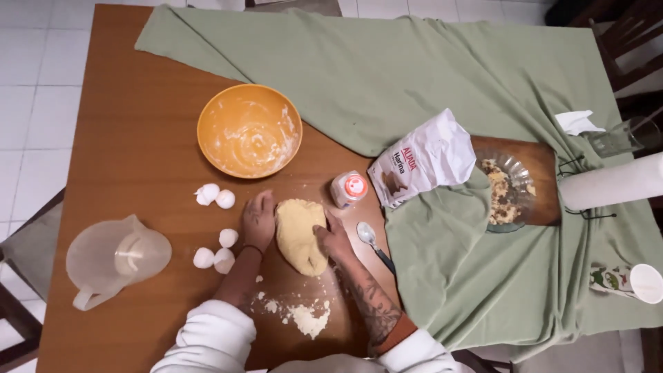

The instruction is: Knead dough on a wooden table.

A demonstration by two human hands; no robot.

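The dough [301, 235] lies at frame centre on the surface [138, 173], between both hands. The bowl [249, 130] sits above it, the jug [116, 257] lower left, the flour bag [423, 159] right.

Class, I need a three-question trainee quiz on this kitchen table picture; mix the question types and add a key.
1. True or false: both hands touch the dough lump.
2. What lies just right of the right hand? A) spoon B) whisk C) knife
3. What is scattered on the table left of the left hand?

Key:
1. True; one hand presses each side.
2. A
3. Broken eggshells, near the orange bowl and the plastic jug.
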